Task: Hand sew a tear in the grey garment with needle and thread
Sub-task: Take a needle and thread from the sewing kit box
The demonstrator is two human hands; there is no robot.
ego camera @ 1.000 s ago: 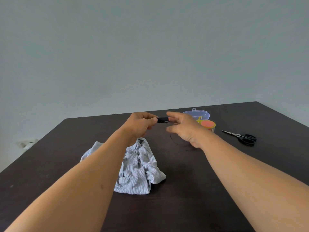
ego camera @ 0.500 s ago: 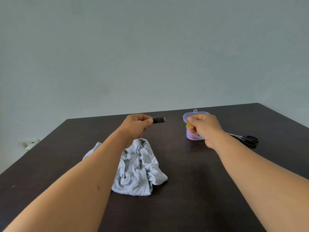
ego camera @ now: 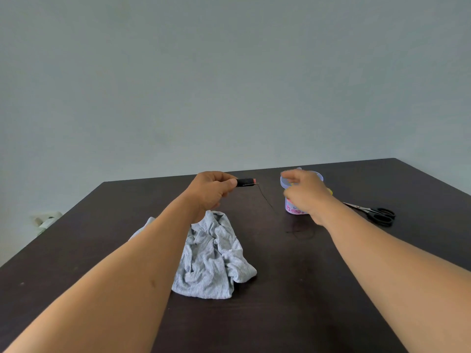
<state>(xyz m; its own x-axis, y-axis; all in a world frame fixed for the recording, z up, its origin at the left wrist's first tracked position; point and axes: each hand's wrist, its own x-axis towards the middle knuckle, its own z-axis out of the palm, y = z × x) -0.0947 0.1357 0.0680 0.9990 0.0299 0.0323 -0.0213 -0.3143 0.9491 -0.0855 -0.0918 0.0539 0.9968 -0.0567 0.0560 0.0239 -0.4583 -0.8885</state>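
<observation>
On the dark wooden table point(ego camera: 293, 301), the crumpled grey striped garment point(ego camera: 214, 258) waits. Your left hand point(ego camera: 211, 191) pinches the black thread spool point(ego camera: 245, 182); right hand point(ego camera: 304, 193) blurs over the clear plastic sewing tub point(ego camera: 293, 208), grip unclear. Keep the spool steady, thread slack.

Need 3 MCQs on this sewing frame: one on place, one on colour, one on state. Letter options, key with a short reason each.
1. Where do the scissors lie?
A. on the garment
B. on the table, right of the small tub
C. in the left hand

2. What colour is the thread on the spool?
A. white
B. yellow
C. black

3. What is the left hand doing?
A. pinching the spool
B. lying flat on the table
C. gripping the scissors

Key: 1 B, the scissors rest on the dark tabletop past the right hand, which is at the tub. 2 C, the wound thread is black and a black strand trails down to the table. 3 A, thumb and fingers close on the spool's end above the grey garment.
</observation>
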